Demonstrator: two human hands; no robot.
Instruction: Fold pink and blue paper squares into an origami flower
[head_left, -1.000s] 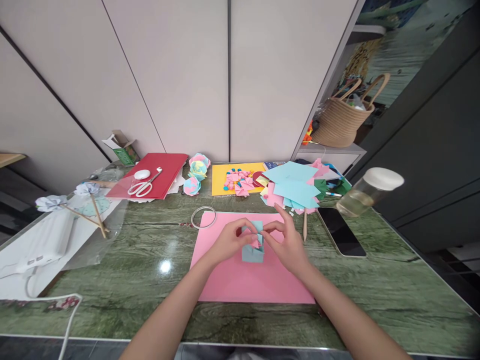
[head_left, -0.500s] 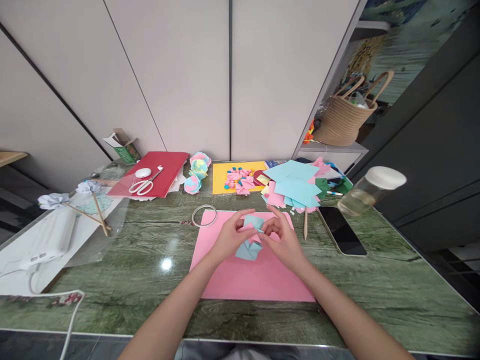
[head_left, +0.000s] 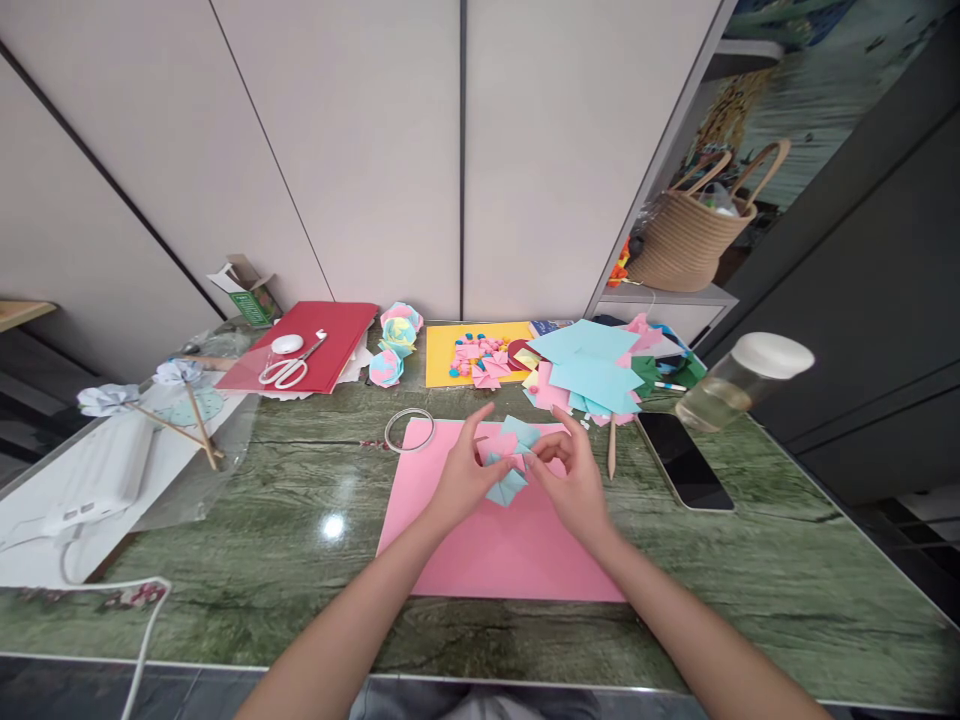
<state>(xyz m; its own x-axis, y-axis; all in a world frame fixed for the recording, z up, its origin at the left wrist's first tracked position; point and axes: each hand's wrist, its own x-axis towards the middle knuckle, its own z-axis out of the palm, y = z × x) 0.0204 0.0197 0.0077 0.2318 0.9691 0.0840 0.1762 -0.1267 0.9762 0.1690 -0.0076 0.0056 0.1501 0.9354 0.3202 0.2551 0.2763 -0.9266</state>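
Between both hands is a small piece of folded origami paper (head_left: 507, 486), light blue with pink parts, raised over a pink sheet (head_left: 517, 560). My left hand (head_left: 466, 470) pinches its left side between thumb and fingers. On the opposite side my right hand (head_left: 571, 478) grips it with thumb and bent fingers, the index finger pointing up. The fingers cover part of the folds. A silver ring (head_left: 409, 430) lies at the pink sheet's upper left corner.
Behind lie a yellow sheet (head_left: 441, 358) with small folded pieces, and light blue paper (head_left: 589, 355). A phone (head_left: 686, 462), a pencil-like stick (head_left: 612, 450) and a bottle (head_left: 739, 380) stand or lie right. Leftward are scissors (head_left: 285, 373) on a red folder (head_left: 337, 335) and paper flowers (head_left: 109, 401).
The origami piece has turned between my fingers and risen slightly, with more pink showing at its upper left. Both hands stay on it, and the pink sheet has shifted slightly.
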